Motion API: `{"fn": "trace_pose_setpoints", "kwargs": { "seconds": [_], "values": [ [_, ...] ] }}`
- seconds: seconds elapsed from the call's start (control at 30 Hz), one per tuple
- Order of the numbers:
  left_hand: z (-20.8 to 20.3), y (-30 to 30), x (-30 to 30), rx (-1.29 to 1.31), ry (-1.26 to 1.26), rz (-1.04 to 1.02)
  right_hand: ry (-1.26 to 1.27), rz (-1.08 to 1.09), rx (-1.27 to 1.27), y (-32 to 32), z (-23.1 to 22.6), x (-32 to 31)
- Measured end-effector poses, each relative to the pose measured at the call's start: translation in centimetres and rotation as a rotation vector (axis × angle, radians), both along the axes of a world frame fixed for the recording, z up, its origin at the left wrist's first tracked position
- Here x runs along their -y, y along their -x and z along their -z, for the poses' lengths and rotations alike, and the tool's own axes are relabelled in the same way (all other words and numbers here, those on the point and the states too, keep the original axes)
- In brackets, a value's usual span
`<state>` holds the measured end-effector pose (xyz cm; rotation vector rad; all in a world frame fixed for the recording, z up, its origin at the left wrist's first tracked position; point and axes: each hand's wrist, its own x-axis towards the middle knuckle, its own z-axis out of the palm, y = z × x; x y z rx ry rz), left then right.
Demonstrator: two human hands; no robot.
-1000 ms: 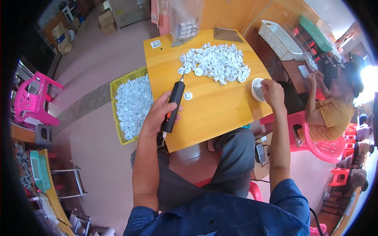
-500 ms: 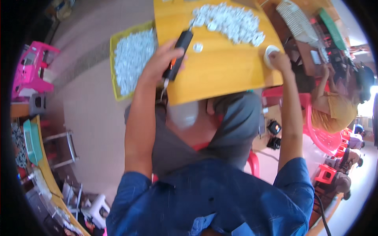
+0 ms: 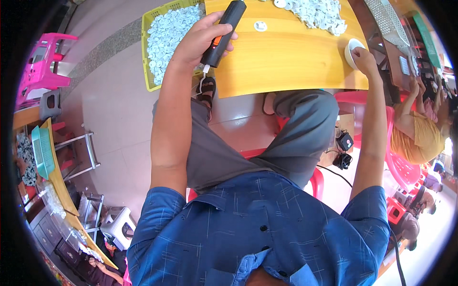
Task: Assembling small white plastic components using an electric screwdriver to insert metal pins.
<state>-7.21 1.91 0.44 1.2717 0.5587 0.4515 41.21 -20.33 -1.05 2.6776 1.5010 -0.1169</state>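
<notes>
The left hand (image 3: 200,40) wraps its fingers around a smooth black cylindrical power tool (image 3: 225,33) with a small orange switch, held above the left part of a glossy yellow wood-grain table (image 3: 286,62). A thin white cord (image 3: 205,71) leaves its lower end; its upper end is cut off by the picture's top edge. The right hand (image 3: 365,61) reaches over the rim of a smooth, round white cup (image 3: 350,51) near the table's right edge. Its fingertips are hidden inside, so whether they pinch anything cannot be told; the cup's contents are also out of sight.

A flat, round white plastic disc (image 3: 260,26) lies alone on the table, right of the tool. Beyond it, a jagged heap of small white plastic parts (image 3: 317,14) is cropped at the top. Left of the table, a yellow slatted plastic basket (image 3: 145,52) holds many pale pieces (image 3: 171,38), individually hard to make out.
</notes>
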Motion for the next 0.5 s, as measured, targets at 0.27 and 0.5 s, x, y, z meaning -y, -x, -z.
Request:
{"fn": "trace_pose_setpoints", "kwargs": {
  "seconds": [0.27,0.5],
  "values": [
    [-0.3,-0.8,0.0,0.045,-0.059,0.035,-0.086,-0.016,-0.016,0.0,-0.4,0.2],
    [-1.1,-0.7,0.3,0.053,0.094,0.022,-0.147,0.037,-0.051,0.0,-1.1,-0.1]
  ]
}}
